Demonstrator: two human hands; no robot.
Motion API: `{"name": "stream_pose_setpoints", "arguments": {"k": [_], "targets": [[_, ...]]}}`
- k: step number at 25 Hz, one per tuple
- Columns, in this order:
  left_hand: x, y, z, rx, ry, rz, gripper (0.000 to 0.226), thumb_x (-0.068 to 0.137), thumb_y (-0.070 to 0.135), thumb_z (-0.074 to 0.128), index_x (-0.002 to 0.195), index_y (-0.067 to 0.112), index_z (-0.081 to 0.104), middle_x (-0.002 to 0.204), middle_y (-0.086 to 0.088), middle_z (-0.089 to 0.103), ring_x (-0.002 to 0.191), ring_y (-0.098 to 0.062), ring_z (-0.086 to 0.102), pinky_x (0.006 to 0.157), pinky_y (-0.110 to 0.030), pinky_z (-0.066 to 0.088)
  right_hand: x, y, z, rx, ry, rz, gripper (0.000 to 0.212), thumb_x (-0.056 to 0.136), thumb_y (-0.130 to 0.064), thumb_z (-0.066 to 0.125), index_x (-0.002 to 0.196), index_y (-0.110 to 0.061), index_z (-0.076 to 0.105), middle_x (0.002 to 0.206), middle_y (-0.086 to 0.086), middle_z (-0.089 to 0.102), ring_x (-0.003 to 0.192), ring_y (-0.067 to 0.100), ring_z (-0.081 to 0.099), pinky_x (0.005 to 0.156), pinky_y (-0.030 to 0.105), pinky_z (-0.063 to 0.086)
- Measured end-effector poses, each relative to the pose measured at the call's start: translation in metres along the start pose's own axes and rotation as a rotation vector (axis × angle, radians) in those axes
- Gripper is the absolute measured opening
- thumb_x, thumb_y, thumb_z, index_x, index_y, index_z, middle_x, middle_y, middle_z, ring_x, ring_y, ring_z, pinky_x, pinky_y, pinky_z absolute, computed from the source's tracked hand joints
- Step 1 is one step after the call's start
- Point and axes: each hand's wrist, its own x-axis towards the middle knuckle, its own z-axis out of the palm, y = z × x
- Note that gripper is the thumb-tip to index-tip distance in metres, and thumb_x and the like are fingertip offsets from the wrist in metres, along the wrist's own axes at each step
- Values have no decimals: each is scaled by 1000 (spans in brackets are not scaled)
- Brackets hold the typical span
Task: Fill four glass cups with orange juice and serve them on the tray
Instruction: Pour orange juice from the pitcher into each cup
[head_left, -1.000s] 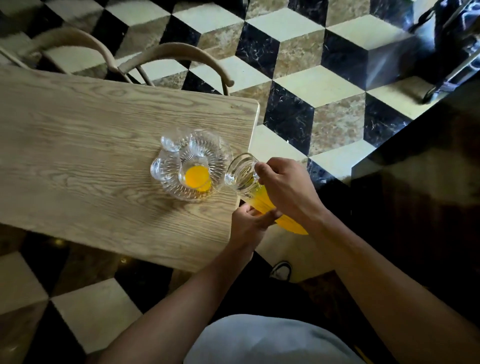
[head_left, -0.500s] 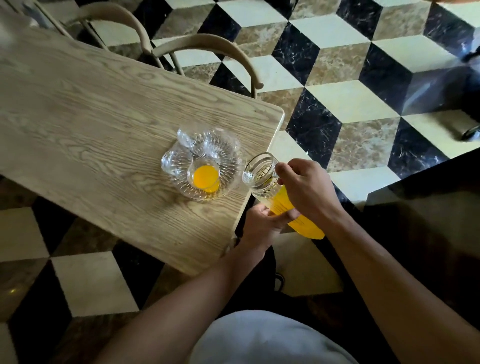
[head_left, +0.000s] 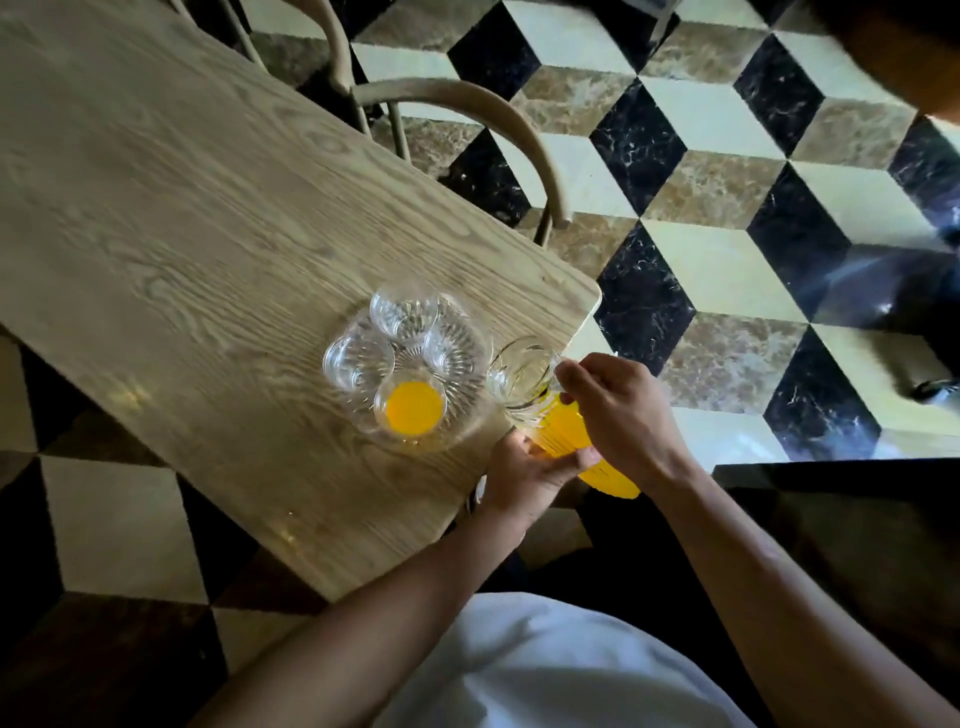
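A round ribbed glass tray (head_left: 467, 410) sits near the right end of the wooden table (head_left: 208, 234). On it stand several glass cups: the nearest cup (head_left: 415, 408) holds orange juice, while the left cup (head_left: 358, 361), far cup (head_left: 405, 306) and right cup (head_left: 452, 345) look empty. A glass jug of orange juice (head_left: 561, 426) is tilted just right of the tray, its mouth toward the cups. My right hand (head_left: 618, 410) grips its upper side and my left hand (head_left: 530, 478) supports it from below. No juice stream is visible.
Two curved wooden chair backs (head_left: 498, 119) stand along the table's far side. The table's rounded corner (head_left: 592, 296) lies just beyond the tray. The floor is black, cream and brown cube-pattern tile. Dark furniture (head_left: 857, 519) sits at the right.
The camera view has swung, so the table appears rotated and nearer. The jug stays tilted in both hands beside the tray; its mouth sits slightly closer to the cups.
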Motion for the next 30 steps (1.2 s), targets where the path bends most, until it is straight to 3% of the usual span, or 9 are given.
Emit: {"name": "stream_pose_setpoints", "arguments": {"k": [4, 8, 10, 12, 15, 20, 23, 25, 30], "targets": [[13, 11, 2, -62, 36, -28, 58, 58, 42, 102, 57, 24, 47, 47, 16, 45, 45, 1, 36, 49, -16, 33, 21, -11, 0, -46, -60, -21, 38, 100, -31, 59, 75, -3, 68, 46, -19, 57, 49, 8, 47, 52, 28, 34], [14, 26, 14, -149, 55, -9, 55, 80, -14, 82, 60, 24, 47, 36, 18, 47, 36, 11, 44, 47, -4, 36, 38, -19, -1, -69, -101, -42, 37, 99, -28, 61, 78, 1, 70, 57, -6, 58, 58, 16, 51, 55, 31, 37], [23, 21, 16, -188, 80, -16, 57, 74, -2, 92, 57, 22, 43, 38, 17, 44, 37, 9, 39, 46, -6, 33, 46, -22, -2, -100, -125, -52, 38, 99, -28, 61, 79, 4, 69, 56, -5, 56, 56, 16, 49, 53, 30, 36], [32, 13, 19, -203, 132, -55, 60, 58, 31, 100, 56, 14, 42, 45, 16, 44, 43, 2, 36, 49, -13, 32, 53, -24, -4, -126, -132, -78, 40, 99, -28, 60, 80, 6, 68, 56, 1, 57, 54, 18, 48, 51, 30, 35], [35, 11, 30, -206, 198, -76, 66, 47, 59, 98, 66, 9, 59, 60, 5, 57, 55, -9, 48, 61, -26, 41, 61, -26, -6, -173, -135, -124, 41, 98, -28, 60, 82, 9, 67, 68, 23, 63, 58, 24, 48, 50, 29, 34], [36, 23, 41, -206, 243, -105, 66, 53, 41, 98, 56, 26, 34, 36, 16, 33, 35, 4, 28, 44, -12, 26, 72, -31, -3, -266, -165, -183, 46, 95, -35, 58, 83, 9, 66, 75, 28, 65, 73, 44, 59, 55, 34, 38], [41, 19, 45, -234, 299, -131, 56, 41, 56, 91, 56, 26, 47, 45, 16, 43, 50, -4, 41, 58, -25, 39, 77, -36, 0, -315, -179, -209, 57, 83, -46, 48, 82, 7, 67, 79, 27, 69, 80, 44, 63, 66, 42, 51], [44, 19, 47, -261, 303, -134, 54, 43, 55, 95, 53, 25, 51, 46, 16, 42, 51, -7, 39, 60, -29, 37, 80, -39, 2, -339, -177, -221, 57, 80, -46, 46, 82, 7, 67, 82, 27, 70, 81, 44, 64, 69, 45, 53], [50, 23, 50, -310, 320, -165, 78, 34, 64, 98, 54, 27, 33, 43, 15, 30, 48, -9, 28, 56, -29, 32, 90, -47, 10, -391, -208, -213, 48, 85, -41, 50, 74, 4, 62, 82, 25, 72, 80, 46, 66, 68, 48, 57]]}}
